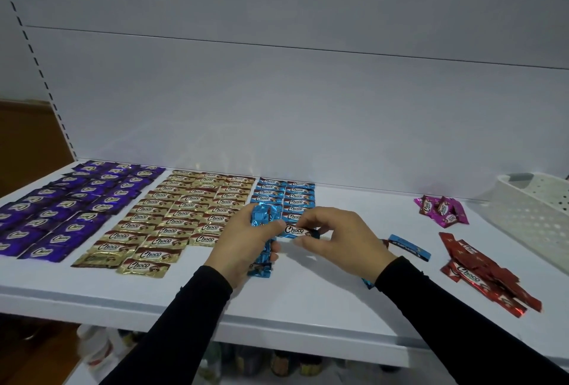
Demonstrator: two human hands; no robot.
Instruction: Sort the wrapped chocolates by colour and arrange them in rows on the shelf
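Note:
Purple chocolates (64,206) lie in rows at the shelf's left, gold chocolates (184,215) beside them, and two columns of blue chocolates (284,194) start behind my hands. My left hand (243,243) grips a stack of blue chocolates (264,215). My right hand (332,237) pinches a single blue chocolate (295,230) by its end, just right of the stack and low over the shelf. A loose blue chocolate (408,247) lies to the right, and another pokes out under my right wrist.
Pink chocolates (440,210) and a pile of red chocolates (483,274) lie at the right. A white perforated basket (535,215) stands at the far right. The white shelf (308,301) has bare room in front; bottles show on the level below.

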